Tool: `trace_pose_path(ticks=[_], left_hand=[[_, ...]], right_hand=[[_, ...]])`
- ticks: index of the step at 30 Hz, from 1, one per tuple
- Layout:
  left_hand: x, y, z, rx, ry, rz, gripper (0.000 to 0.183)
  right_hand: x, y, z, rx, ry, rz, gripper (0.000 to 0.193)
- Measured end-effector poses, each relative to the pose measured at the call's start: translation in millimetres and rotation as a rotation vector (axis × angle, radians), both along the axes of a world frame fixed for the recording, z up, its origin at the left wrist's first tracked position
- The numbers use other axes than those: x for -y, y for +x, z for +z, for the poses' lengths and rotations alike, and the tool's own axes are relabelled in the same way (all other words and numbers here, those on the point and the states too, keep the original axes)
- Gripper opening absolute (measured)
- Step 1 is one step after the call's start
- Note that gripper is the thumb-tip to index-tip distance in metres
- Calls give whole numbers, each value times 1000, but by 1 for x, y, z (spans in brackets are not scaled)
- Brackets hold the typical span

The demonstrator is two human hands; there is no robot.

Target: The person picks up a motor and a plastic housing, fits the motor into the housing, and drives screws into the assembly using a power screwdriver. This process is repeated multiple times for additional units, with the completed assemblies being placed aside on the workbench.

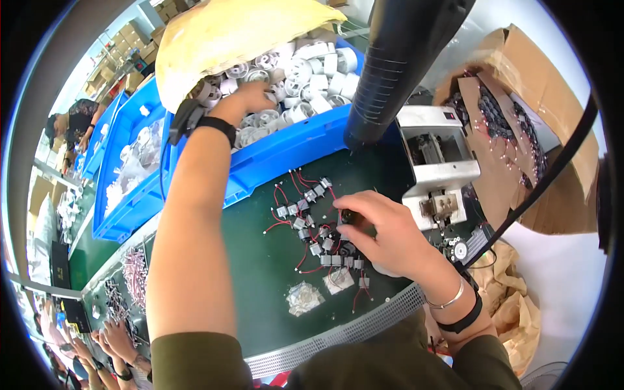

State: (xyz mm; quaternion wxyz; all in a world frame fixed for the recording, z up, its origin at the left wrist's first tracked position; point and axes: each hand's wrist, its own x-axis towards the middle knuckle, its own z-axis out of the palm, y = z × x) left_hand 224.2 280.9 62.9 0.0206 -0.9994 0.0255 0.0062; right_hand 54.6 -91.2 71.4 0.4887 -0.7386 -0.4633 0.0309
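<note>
My left hand [252, 97] reaches into a blue bin [292, 144] and touches a heap of white round plastic housings [300, 70]. Its fingers look spread, with the tips partly hidden among the parts. Over the green work surface, my right hand [383, 227] is closed, thumb and fingers round a dark, short cylindrical piece [349, 216]; its kind is not clear. Just beside and beneath that hand lie several small grey motors [300, 223] with thin red wires. Two small clumps of crumpled clear-white material [303, 299] sit nearer to me.
A yellow sack [234, 42] drapes over the bin. A thick black tube [390, 71] hangs down from above. At right stand a white bench machine [434, 146] and a cardboard box [549, 97] of wired parts. Other people's hands [117, 341] work at lower left.
</note>
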Motion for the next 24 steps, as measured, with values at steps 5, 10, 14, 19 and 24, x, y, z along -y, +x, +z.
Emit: trace_pose_path(ticks=[5, 10, 14, 19, 24], left_hand=[[47, -74, 81, 236, -531, 22, 53], [172, -225, 25, -103, -1394, -385, 48], [268, -242, -44, 183, -1304, -258, 58], [297, -241, -75, 389, -1096, -299, 60], [301, -245, -76, 348, -1107, -245, 63]], right_hand=[[43, -33, 8, -489, 64, 62, 39], [87, -14, -1, -641, 340, -79, 32], [96, 4, 0, -527, 202, -109, 32], [110, 1, -10, -540, 75, -41, 28], [110, 2, -13, -184, -218, -56, 26]])
